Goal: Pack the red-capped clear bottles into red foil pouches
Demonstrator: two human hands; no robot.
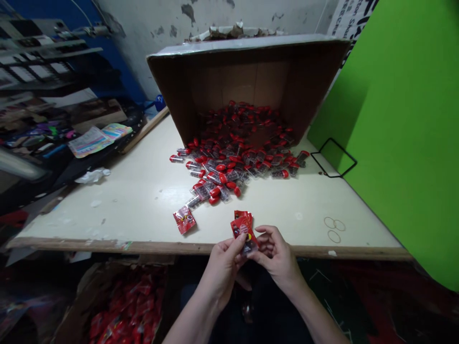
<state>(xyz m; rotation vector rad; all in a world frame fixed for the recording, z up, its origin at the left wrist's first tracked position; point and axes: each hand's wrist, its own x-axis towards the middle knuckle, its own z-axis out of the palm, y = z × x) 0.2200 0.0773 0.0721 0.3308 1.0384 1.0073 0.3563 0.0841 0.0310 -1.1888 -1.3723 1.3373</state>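
Note:
My left hand and my right hand meet over the table's near edge, both pinched on a small red printed packet. A clear piece shows at the packet's lower end between my fingers. Another red packet lies flat on the table to the left. Just behind my hands sits a small stack of red packets. A heap of clear tubes with red caps spills from a cardboard box tipped on its side.
The pale table has a worn wooden front edge. A green panel stands at the right, with a black wire frame beside it. Rubber bands lie near the right. Under the table, a box of red packets. Clutter fills the left.

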